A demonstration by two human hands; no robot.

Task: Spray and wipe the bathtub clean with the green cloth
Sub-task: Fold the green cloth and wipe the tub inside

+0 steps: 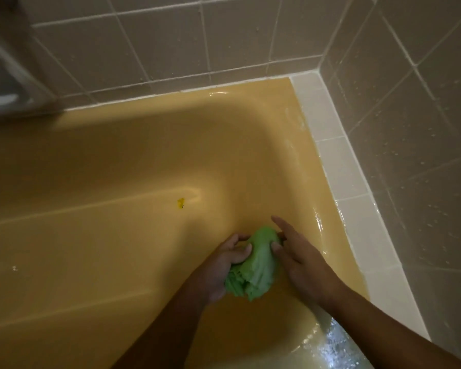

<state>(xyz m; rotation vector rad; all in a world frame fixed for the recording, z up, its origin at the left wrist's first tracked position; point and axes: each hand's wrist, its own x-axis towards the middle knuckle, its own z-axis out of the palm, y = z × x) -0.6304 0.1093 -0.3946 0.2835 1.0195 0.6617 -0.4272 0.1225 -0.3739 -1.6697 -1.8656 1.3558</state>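
The yellow bathtub fills most of the head view, its end wall curving up at the right. A bunched green cloth lies against that sloped end wall, low and right of centre. My left hand grips the cloth's left side with curled fingers. My right hand pinches the cloth's right upper edge with thumb and a finger, while its index finger points out straight. No spray bottle is in view.
A small bright yellow speck sits on the tub floor. A white tiled ledge runs along the tub's right rim, under grey wall tiles. Wet shine shows on the rim at lower right. A blurred grey object is at upper left.
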